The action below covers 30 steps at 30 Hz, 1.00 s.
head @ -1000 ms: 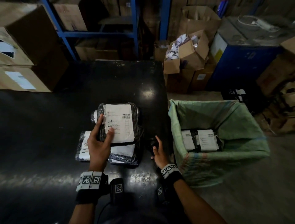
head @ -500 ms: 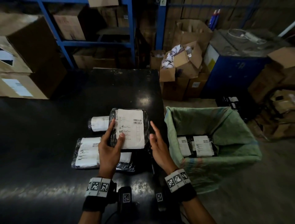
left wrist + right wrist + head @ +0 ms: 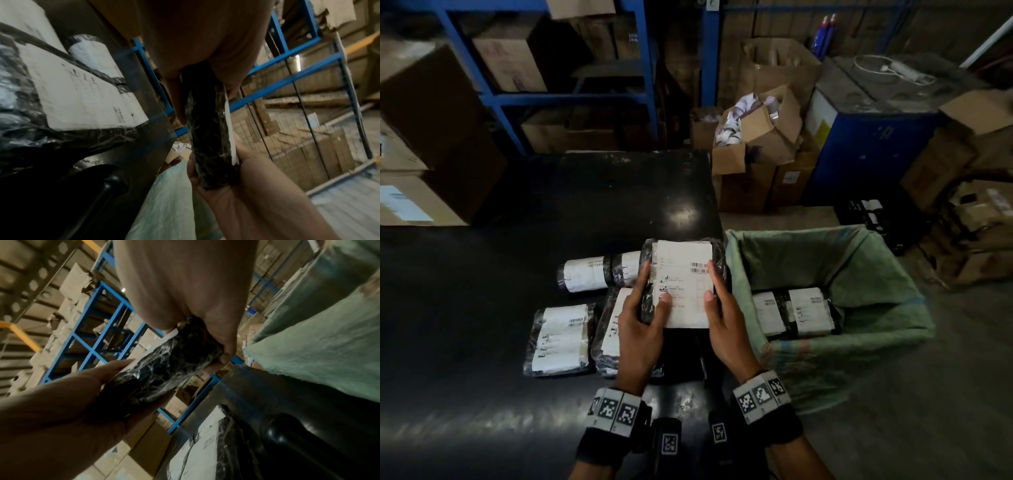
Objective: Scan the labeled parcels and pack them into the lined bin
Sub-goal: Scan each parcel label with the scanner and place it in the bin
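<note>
A black-wrapped parcel (image 3: 683, 274) with a white barcode label is held above the black table (image 3: 482, 308), just left of the bin. My left hand (image 3: 640, 329) grips its left side, thumb on the label. My right hand (image 3: 726, 325) grips its right side. Both wrist views show the parcel (image 3: 209, 129) (image 3: 164, 369) edge-on between the two hands. On the table lie a rolled parcel (image 3: 595, 272) and two flat labelled parcels (image 3: 560, 337) (image 3: 613, 329). The green-lined bin (image 3: 859, 308) at the right holds two labelled parcels (image 3: 796, 310).
A dark scanner handle (image 3: 287, 434) lies on the table near the front edge under my hands. Cardboard boxes (image 3: 424, 137) stand at the table's far left. Blue shelving (image 3: 551, 99), open cartons (image 3: 756, 137) and a blue cabinet (image 3: 876, 147) stand behind.
The parcel has been lifted off the pile and carried right toward the bin. My right hand rose from the table's edge and took hold of the parcel's right side.
</note>
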Each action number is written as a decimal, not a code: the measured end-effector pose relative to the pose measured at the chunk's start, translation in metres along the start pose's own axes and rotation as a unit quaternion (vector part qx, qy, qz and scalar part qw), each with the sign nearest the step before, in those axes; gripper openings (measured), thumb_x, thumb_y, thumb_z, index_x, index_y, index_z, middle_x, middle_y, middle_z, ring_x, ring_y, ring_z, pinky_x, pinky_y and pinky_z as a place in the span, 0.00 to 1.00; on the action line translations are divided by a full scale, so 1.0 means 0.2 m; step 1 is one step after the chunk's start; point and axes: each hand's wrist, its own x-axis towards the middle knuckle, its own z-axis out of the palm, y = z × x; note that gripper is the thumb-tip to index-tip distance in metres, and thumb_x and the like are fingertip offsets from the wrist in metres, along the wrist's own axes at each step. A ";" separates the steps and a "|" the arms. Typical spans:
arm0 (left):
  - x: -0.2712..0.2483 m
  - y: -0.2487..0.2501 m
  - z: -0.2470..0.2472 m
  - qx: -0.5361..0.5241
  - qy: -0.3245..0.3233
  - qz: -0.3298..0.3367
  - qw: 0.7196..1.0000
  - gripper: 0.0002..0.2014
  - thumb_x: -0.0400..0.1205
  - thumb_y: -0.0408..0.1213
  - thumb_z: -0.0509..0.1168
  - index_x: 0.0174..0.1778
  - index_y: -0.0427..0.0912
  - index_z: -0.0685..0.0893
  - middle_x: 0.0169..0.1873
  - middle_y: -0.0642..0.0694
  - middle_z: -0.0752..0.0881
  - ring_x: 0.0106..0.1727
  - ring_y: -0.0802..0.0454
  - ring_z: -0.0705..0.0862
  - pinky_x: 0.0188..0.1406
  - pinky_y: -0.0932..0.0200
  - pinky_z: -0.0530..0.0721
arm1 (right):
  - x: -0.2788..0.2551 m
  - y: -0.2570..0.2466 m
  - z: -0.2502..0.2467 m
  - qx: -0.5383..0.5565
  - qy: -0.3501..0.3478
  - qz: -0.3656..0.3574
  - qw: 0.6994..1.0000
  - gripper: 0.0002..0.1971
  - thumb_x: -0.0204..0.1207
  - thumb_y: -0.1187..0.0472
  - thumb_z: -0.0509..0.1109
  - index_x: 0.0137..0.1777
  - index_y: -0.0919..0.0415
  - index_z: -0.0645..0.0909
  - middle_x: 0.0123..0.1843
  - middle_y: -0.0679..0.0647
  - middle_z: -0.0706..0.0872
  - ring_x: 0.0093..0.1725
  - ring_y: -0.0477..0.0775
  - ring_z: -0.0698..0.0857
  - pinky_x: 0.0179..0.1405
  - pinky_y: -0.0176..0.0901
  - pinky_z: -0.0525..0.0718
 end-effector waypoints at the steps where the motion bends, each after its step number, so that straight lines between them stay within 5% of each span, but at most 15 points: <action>1: 0.00 0.00 0.04 0.002 -0.004 0.001 1.000 0.29 0.87 0.30 0.68 0.85 0.49 0.73 0.67 0.70 0.83 0.67 0.74 0.83 0.63 0.69 0.86 | 0.00 0.00 -0.03 0.005 0.009 0.001 1.000 0.24 0.89 0.55 0.55 0.84 0.41 0.61 0.84 0.40 0.65 0.81 0.34 0.65 0.82 0.46 0.69; 6: 0.00 -0.05 0.24 0.013 -0.072 -0.003 0.997 0.29 0.89 0.42 0.65 0.88 0.54 0.68 0.80 0.63 0.77 0.81 0.62 0.76 0.77 0.56 0.79 | 0.01 0.05 -0.29 0.014 0.030 0.025 0.999 0.24 0.89 0.57 0.56 0.84 0.42 0.62 0.83 0.38 0.68 0.81 0.37 0.69 0.80 0.48 0.72; 9: 0.01 -0.08 0.37 0.073 -0.142 0.015 0.987 0.28 0.90 0.52 0.57 0.88 0.58 0.65 0.78 0.74 0.73 0.76 0.75 0.73 0.75 0.65 0.74 | 0.04 0.09 -0.50 -0.012 0.033 0.049 0.998 0.25 0.89 0.57 0.57 0.85 0.44 0.62 0.83 0.43 0.69 0.79 0.39 0.71 0.78 0.47 0.75; 11: 0.03 -0.09 0.46 0.135 -0.165 0.020 0.977 0.30 0.88 0.60 0.51 0.88 0.63 0.64 0.73 0.66 0.76 0.68 0.81 0.74 0.68 0.65 0.74 | 0.07 0.12 -0.65 -0.037 0.035 0.069 0.996 0.25 0.88 0.57 0.57 0.84 0.46 0.63 0.82 0.43 0.70 0.78 0.39 0.73 0.76 0.40 0.76; 13: 0.06 -0.11 0.54 0.167 -0.176 0.014 0.970 0.28 0.89 0.57 0.51 0.88 0.62 0.63 0.73 0.57 0.77 0.67 0.80 0.74 0.65 0.69 0.70 | 0.12 0.16 -0.80 -0.061 0.020 0.087 0.994 0.25 0.88 0.57 0.58 0.84 0.47 0.63 0.81 0.40 0.69 0.77 0.38 0.72 0.74 0.32 0.74; 16: 0.07 -0.18 0.67 0.214 -0.183 0.011 0.959 0.29 0.89 0.56 0.50 0.89 0.54 0.64 0.76 0.47 0.75 0.77 0.56 0.74 0.70 0.71 0.66 | 0.21 0.24 -1.00 -0.095 -0.004 0.113 0.989 0.24 0.88 0.59 0.58 0.84 0.48 0.65 0.80 0.38 0.69 0.78 0.40 0.70 0.78 0.40 0.71; 18: 0.08 -0.24 0.74 0.264 -0.193 0.011 0.945 0.36 0.86 0.58 0.45 0.89 0.44 0.65 0.83 0.37 0.70 0.87 0.42 0.66 0.85 0.58 0.64 | 0.29 0.31 -1.10 -0.116 -0.024 0.148 0.982 0.24 0.88 0.61 0.59 0.83 0.50 0.66 0.82 0.47 0.70 0.80 0.48 0.71 0.80 0.48 0.71; 20: 0.09 -0.31 0.82 0.330 -0.194 0.009 0.924 0.39 0.84 0.56 0.42 0.88 0.37 0.64 0.87 0.30 0.62 0.91 0.34 0.56 0.90 0.40 0.62 | 0.40 0.36 -1.16 -0.142 -0.054 0.188 0.970 0.24 0.88 0.63 0.59 0.83 0.52 0.67 0.81 0.53 0.72 0.78 0.53 0.73 0.79 0.51 0.73; 25: 0.13 -0.46 0.94 0.428 -0.206 -0.005 0.880 0.35 0.88 0.44 0.45 0.91 0.34 0.50 0.90 0.30 0.48 0.92 0.34 0.46 0.91 0.38 0.57 | 0.68 0.56 -1.18 -0.217 -0.121 0.263 0.932 0.23 0.87 0.65 0.59 0.82 0.57 0.69 0.81 0.56 0.72 0.79 0.57 0.72 0.80 0.47 0.69; 30: 0.13 -0.54 0.97 0.425 -0.212 -0.020 0.880 0.40 0.84 0.25 0.56 0.91 0.32 0.44 0.92 0.37 0.45 0.92 0.42 0.42 0.92 0.41 0.57 | 0.83 0.88 -1.08 -0.283 -0.148 0.322 0.891 0.23 0.85 0.57 0.62 0.79 0.44 0.72 0.76 0.57 0.79 0.70 0.63 0.81 0.75 0.53 0.76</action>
